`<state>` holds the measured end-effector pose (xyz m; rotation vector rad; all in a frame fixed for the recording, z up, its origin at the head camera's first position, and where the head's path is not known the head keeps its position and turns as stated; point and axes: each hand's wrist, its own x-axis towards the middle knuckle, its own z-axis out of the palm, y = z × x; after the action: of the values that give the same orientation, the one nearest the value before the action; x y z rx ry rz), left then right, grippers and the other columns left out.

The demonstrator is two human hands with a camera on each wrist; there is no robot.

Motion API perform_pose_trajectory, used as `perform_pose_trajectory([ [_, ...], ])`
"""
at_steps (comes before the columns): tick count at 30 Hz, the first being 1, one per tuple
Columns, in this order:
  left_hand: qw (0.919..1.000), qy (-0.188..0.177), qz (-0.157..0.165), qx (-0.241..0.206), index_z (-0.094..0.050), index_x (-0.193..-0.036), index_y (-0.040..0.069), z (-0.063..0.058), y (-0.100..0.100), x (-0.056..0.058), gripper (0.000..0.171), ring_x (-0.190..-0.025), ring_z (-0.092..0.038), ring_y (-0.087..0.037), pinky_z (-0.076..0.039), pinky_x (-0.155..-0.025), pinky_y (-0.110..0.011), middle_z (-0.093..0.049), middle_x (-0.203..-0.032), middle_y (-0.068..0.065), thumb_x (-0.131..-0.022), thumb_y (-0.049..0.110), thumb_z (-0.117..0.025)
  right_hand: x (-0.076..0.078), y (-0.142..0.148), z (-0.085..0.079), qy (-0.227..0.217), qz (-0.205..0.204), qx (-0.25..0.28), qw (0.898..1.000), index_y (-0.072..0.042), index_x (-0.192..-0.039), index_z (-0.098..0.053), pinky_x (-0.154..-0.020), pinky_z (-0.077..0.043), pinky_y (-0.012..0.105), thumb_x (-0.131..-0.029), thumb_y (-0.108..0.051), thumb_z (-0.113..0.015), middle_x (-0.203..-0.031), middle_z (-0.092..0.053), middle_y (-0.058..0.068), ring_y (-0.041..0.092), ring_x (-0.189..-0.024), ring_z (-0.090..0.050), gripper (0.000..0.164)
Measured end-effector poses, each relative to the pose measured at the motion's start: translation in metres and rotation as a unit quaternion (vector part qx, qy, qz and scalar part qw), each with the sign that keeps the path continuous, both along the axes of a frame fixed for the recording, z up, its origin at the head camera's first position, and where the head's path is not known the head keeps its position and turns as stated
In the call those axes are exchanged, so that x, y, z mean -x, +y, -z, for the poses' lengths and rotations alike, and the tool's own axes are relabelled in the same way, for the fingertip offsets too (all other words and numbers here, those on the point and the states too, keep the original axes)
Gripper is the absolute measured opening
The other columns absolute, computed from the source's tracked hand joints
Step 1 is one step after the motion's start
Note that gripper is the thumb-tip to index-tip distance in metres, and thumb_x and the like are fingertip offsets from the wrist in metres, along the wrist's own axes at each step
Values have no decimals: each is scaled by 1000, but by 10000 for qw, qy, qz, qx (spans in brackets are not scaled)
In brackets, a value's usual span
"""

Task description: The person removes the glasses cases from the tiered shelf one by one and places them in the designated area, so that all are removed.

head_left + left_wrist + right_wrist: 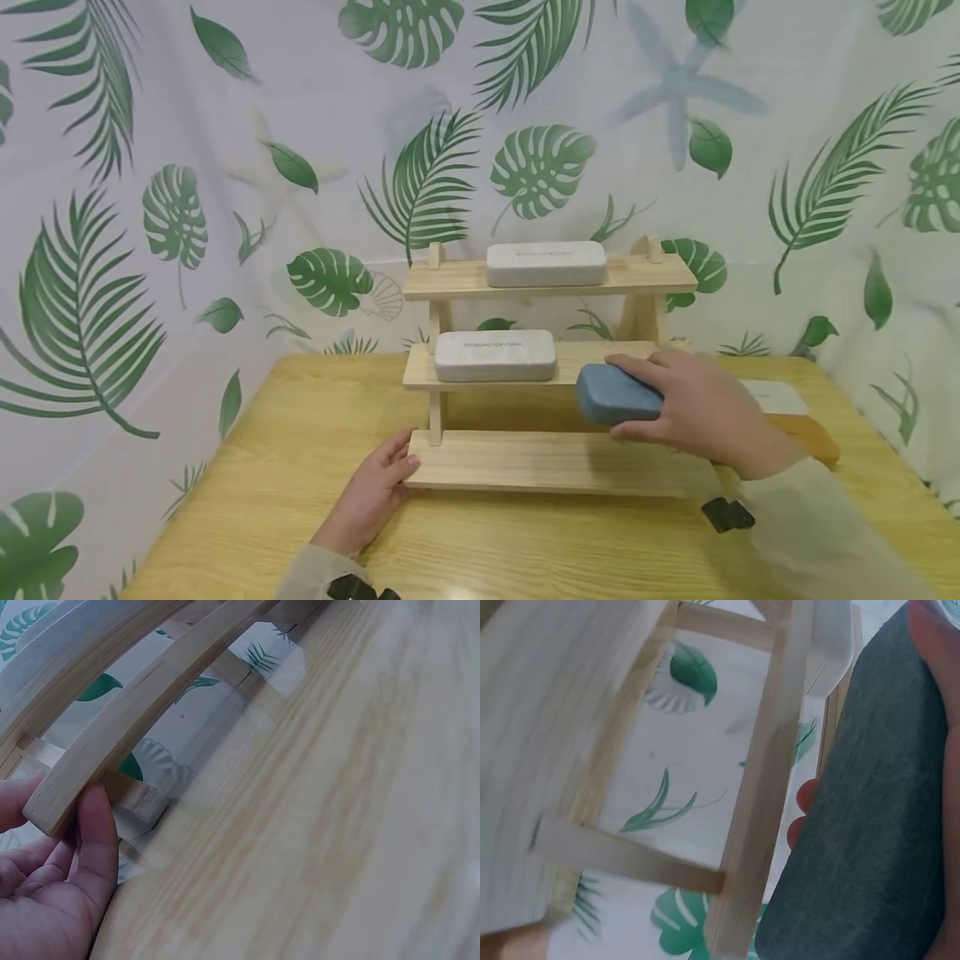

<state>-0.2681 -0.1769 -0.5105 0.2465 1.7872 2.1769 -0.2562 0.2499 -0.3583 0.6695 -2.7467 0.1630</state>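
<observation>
My right hand (701, 408) grips a blue glasses case (615, 393) in front of the middle shelf, at its right part. The right wrist view shows the case (862, 802) large, with fingertips (801, 814) curled at its far side. At the lower left, my left hand (375, 492) pinches the left end of the bottom shelf (555, 467) of a wooden three-tier stand. The thumb and fingers stand on either side of the board (112, 742) in the left wrist view. One white glasses case (495, 356) lies on the middle shelf, and another white case (546, 262) on the top shelf.
On the table (480, 550), right of the stand and partly behind my right arm, are a white case (778, 397) and an orange case (813, 437). A leaf-printed cloth (540, 175) hangs behind the table and along its sides.
</observation>
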Motion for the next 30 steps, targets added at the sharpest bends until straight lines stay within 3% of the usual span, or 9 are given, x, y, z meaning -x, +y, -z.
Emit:
perform_pose_trajectory([
  [7, 10000, 9, 13, 59, -14, -160, 0, -3, -1, -2, 65, -137, -41, -39, -45, -104, -42, -26, -159, -28, -108, 15, -49, -10, 20, 8, 113, 63, 18, 9999, -25, -147, -55, -73, -50, 46, -72, -84, -66, -116, -68, 11, 26, -93, -61, 96],
  [16, 10000, -13, -52, 51, -17, -160, 1, -2, 1, -3, 62, -134, -43, -37, -46, -102, -43, -27, -159, -28, -108, 13, -49, -12, 43, 22, 707, 4, 160, 9974, -23, -145, -58, -71, -52, 48, -68, -71, -81, -110, -68, 11, 26, -90, -63, 93],
  [22, 10000, -25, -35, 28, -16, -160, 0, -1, 1, -2, 62, -137, -40, -39, -45, -105, -44, -25, -159, -29, -108, 13, -48, -16, 57, 27, 539, 155, 116, 9984, -26, -146, -56, -66, -49, 46, -70, -71, -80, -108, -68, 11, 23, -84, -59, 92],
  [30, 9999, -25, -115, 11, -16, -160, -1, -2, 0, 2, 62, -139, -37, -42, -42, -107, -45, -26, -159, -29, -108, 12, -48, -17, 69, 32, 404, 366, -21, 9985, -26, -148, -54, -69, -49, 49, -72, -74, -76, -114, -68, 15, 28, -90, -63, 93],
])
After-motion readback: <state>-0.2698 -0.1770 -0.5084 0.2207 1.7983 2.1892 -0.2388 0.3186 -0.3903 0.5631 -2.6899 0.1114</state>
